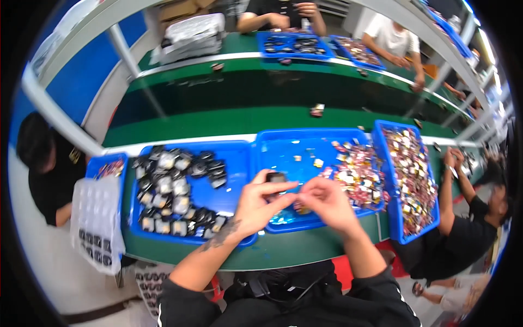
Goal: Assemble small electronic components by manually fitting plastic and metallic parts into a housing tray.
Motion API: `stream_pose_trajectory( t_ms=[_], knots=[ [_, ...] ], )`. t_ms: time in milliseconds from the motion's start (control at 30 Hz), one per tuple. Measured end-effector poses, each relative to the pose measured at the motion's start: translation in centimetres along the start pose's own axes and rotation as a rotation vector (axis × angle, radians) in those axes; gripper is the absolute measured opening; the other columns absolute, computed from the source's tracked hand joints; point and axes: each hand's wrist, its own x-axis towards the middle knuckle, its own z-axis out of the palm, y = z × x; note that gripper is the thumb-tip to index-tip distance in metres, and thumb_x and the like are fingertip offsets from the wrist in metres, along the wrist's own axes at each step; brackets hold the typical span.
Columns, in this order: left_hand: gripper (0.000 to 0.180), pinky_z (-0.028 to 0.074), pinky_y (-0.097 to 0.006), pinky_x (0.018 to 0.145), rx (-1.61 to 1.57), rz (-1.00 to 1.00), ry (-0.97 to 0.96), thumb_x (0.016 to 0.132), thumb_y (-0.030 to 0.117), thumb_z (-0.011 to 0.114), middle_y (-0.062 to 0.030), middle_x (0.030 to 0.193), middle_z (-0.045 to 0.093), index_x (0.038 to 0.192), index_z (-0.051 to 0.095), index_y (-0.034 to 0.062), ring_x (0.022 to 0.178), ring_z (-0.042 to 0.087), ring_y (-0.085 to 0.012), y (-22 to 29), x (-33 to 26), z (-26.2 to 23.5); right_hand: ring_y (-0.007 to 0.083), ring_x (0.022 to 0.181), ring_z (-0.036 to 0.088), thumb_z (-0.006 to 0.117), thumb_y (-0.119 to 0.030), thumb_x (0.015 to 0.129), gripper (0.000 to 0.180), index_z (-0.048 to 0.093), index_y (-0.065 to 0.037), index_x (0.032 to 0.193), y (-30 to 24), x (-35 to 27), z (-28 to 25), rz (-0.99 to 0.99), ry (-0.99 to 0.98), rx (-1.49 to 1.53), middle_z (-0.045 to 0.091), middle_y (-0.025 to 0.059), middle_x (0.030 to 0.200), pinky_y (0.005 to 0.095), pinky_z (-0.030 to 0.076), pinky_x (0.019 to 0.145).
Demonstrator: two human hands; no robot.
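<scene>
My left hand [264, 201] is closed on a small black square part [276, 177], held up between the fingers over the middle blue tray [267, 137]. Close beside it, my right hand [329, 203] pinches with thumb and forefinger near the left fingertips. Whatever lies in that pinch is too small to make out. Beneath the hands, the middle tray holds a heap of small pink, silver and yellow pieces [357, 171], mostly at its right side. On the left, another blue tray [234, 163] carries many black-and-clear parts [180, 185] in loose rows.
A tilted blue tray [406, 238] full of similar small pieces stands at the right. White moulded trays [95, 201] rest at the left. Beyond a white rail runs a dark green belt [218, 92] with a few stray pieces. Co-workers sit across, left and right.
</scene>
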Motion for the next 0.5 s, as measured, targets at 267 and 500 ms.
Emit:
stream_pose_trajectory(
  t_ms=[267,500],
  knots=[
    [0.015,0.051,-0.026,0.076,-0.042,-0.054,-0.002,0.079,-0.001,0.071,-0.0085,0.101,0.059,0.094,0.072,-0.0021,0.09,0.062,-0.0166,0.4,-0.4,-0.7,0.0082,0.07,0.062,0.059,0.001,0.086,0.007,0.06,0.002,0.092,1.3,1.9,3.3,-0.126,-0.056,0.093,0.066,0.0055,0.077,0.0227,0.048,0.06],
    [0.009,0.048,-0.023,0.062,-0.215,-0.168,0.038,0.086,0.001,0.067,-0.0095,0.093,0.06,0.093,0.065,-0.0056,0.07,0.059,-0.0116,-1.0,-0.3,-1.1,0.0127,0.096,0.058,0.068,-0.006,0.087,0.051,0.045,-0.004,0.133,0.6,-0.7,0.7,-0.189,0.236,0.034,0.056,0.0107,0.117,0.0278,0.053,0.081]
  ],
)
